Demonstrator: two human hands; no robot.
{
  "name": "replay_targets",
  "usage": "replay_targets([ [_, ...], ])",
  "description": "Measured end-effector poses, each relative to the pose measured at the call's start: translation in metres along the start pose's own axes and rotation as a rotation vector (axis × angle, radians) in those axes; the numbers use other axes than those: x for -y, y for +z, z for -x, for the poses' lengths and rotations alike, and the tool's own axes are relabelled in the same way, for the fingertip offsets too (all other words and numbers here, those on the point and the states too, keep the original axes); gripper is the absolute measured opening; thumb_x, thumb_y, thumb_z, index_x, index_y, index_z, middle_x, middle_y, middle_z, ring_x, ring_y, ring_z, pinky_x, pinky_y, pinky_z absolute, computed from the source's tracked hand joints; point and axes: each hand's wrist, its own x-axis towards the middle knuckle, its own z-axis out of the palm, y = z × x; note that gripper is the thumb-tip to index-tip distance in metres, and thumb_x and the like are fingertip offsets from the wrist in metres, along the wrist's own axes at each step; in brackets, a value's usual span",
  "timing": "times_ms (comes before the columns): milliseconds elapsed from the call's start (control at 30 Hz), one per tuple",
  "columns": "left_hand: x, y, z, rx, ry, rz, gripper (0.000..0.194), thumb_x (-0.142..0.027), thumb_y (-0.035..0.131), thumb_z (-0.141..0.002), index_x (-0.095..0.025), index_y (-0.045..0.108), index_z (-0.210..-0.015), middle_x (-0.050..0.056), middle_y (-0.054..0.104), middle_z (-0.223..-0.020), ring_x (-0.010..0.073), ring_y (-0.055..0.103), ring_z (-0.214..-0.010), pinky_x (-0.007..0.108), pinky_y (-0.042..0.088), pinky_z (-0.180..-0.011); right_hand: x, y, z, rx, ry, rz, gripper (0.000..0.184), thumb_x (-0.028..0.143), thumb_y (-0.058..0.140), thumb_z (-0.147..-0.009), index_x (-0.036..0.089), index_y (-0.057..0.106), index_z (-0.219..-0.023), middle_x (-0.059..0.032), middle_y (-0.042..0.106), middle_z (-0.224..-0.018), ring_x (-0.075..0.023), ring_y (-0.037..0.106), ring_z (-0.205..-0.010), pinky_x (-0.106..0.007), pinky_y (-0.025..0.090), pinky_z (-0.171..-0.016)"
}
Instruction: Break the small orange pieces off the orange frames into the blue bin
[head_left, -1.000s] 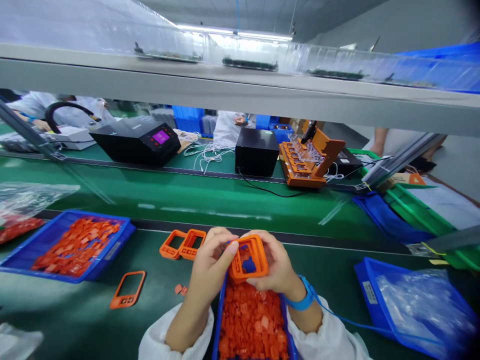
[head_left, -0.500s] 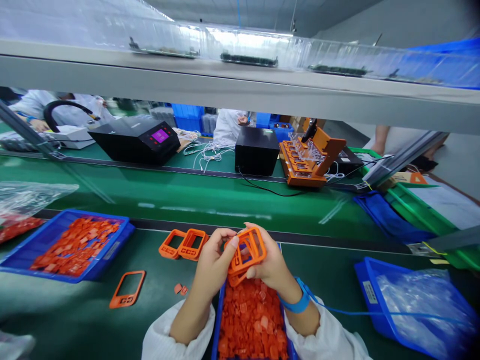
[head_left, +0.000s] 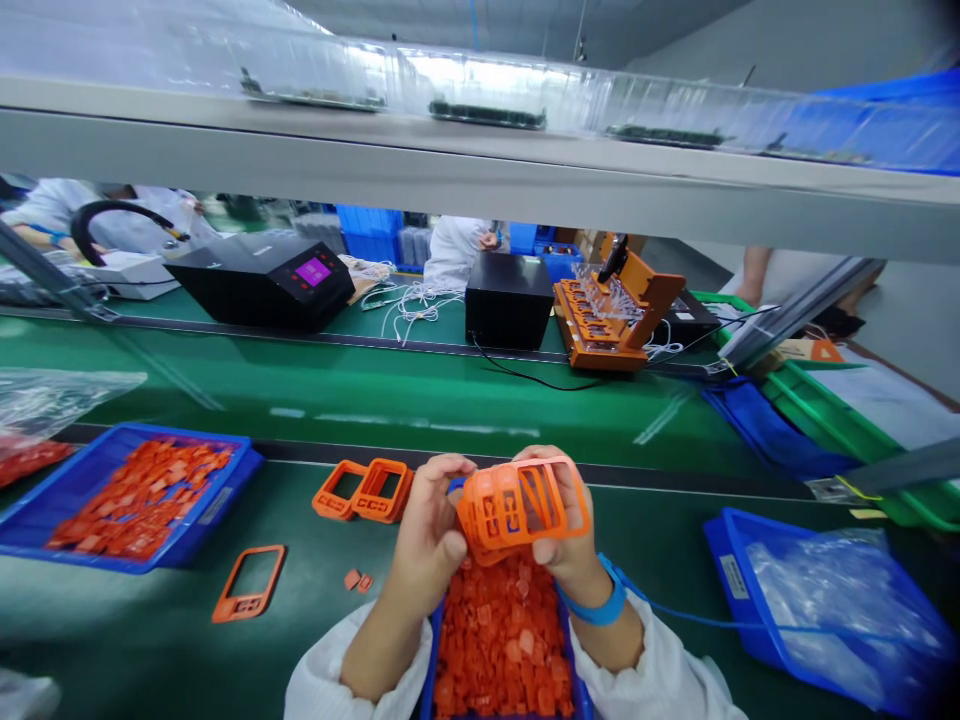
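Green tabletop (head_left: 315, 560) stretched across the lower frame, a black box (head_left: 510, 300) stood beyond it at upper centre, and there, just below the middle, was the action! A fan of orange frames (head_left: 501, 485) hung tilted over the far end of a blue tray (head_left: 428, 695), and the right hand (head_left: 574, 555) had it: grip clasped on the right side, thumb at the lower edge, front frame splayed out from the rest. The left hand (head_left: 429, 545) sat close against the left side, but whether its grip clasped the frames or merely propped them could not be told, its fingertips being partly hidden.

And what did it call for? Steadiness, by the look of it! Light, even pressure on the rims seemed best; a hard squeeze might have flexed those thin sides or shot one loose. Thumbs clear of the small cut-outs, and that was tidy. Small orange pieces (head_left: 517, 640) lay heaped below, so a dropped frame would likely have landed among them. The blue wrist strap (head_left: 600, 605) trailed a cord (head_left: 675, 615) toward lower right: slack was wanted there.
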Motion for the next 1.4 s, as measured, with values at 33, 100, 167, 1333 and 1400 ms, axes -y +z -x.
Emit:
replay_targets([
  [33,0.001,0.000,0.000,0.039,0.024,-0.018,0.074,-0.075,0.077,-0.086,-0.033,0.060,-0.145,0.009,0.056,-0.130,0.0242,0.060,-0.122,0.033,0.053,-0.104,0.002,-0.002,0.001,-0.015,-0.027,0.021,0.091,0.070,0.103,-0.048,0.026,0.069,-0.120,-0.0089,0.072,-0.114,-0.0265,0.073,-0.097,-0.036,0.065,-0.085],
  [100,0.003,0.000,0.001,0.111,0.057,-0.094,0.097,-0.080,0.084,-0.072,-0.036,0.055,-0.152,0.011,0.052,-0.139,0.0268,0.060,-0.125,0.035,0.054,-0.105,0.004,-0.006,0.002,-0.023,-0.054,0.056,0.094,0.075,0.101,-0.048,0.027,0.067,-0.122,-0.0093,0.070,-0.114,-0.0267,0.072,-0.096,-0.038,0.065,-0.084],
  [167,0.004,-0.001,0.001,0.177,0.108,-0.205,0.121,-0.078,0.091,-0.059,-0.039,0.042,-0.163,0.014,0.048,-0.150,0.0313,0.060,-0.130,0.041,0.053,-0.109,0.006,-0.009,0.004,-0.023,-0.066,0.087,0.095,0.078,0.099,-0.047,0.027,0.067,-0.120,-0.0097,0.069,-0.113,-0.0271,0.071,-0.094,-0.039,0.065,-0.083],
  [1333,0.005,0.005,0.005,0.088,0.373,-0.527,0.089,-0.078,0.068,-0.092,-0.030,0.040,-0.161,0.013,0.048,-0.127,0.0301,0.055,-0.115,0.044,0.053,-0.098,-0.008,0.000,0.000,0.239,0.025,0.040,0.087,0.073,0.101,-0.052,0.027,0.068,-0.118,-0.0085,0.070,-0.115,-0.0268,0.070,-0.100,-0.039,0.062,-0.088],
  [1400,0.004,0.005,0.003,0.077,0.384,-0.563,0.084,-0.078,0.066,-0.092,-0.029,0.044,-0.156,0.013,0.049,-0.125,0.0288,0.056,-0.112,0.042,0.054,-0.095,-0.010,0.000,0.001,0.256,0.010,0.007,0.085,0.070,0.101,-0.055,0.028,0.068,-0.122,-0.0083,0.069,-0.119,-0.0262,0.070,-0.104,-0.038,0.061,-0.091],
])
